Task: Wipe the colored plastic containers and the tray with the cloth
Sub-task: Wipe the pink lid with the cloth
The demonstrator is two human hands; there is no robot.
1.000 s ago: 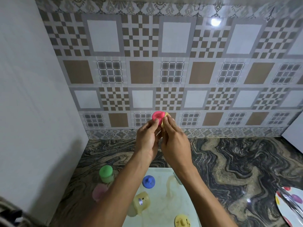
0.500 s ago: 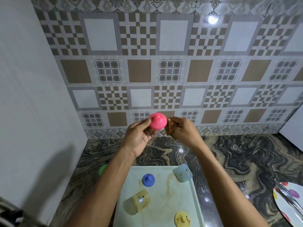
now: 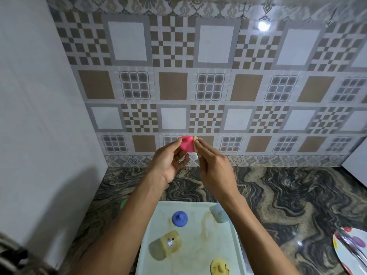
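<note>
while both hands hover raised above the counter and in front of the tiled wall (image 3: pixel 218 86), the left hand (image 3: pixel 170 163) pinches a pink lid (image 3: pixel 187 143) between thumb and fingertips, and the right hand (image 3: pixel 214 167) has its fingers closed on a small pale cloth (image 3: pixel 195 138) pressed against the lid's right edge. below them the white tray (image 3: pixel 198 253) lies on the dark marbled counter (image 3: pixel 288 195), its far edge near the forearms, its right rim running beside open counter that stretches to a spotted plate (image 3: pixel 349 249) at the right border. a plain white wall (image 3: pixel 29 116) closes off the left side. on the tray a yellowish container (image 3: pixel 165 248) lies on its side, its inside too blurred to read; a blue lid (image 3: pixel 179 218) sits just behind it, a pale blue container (image 3: pixel 217 214) is partly hidden under the right forearm, and a yellow lid (image 3: pixel 218 266) rests near the bottom edge. smears mark the tray's surface. a sliver of something green (image 3: pixel 124 203) shows left of the tray.
</note>
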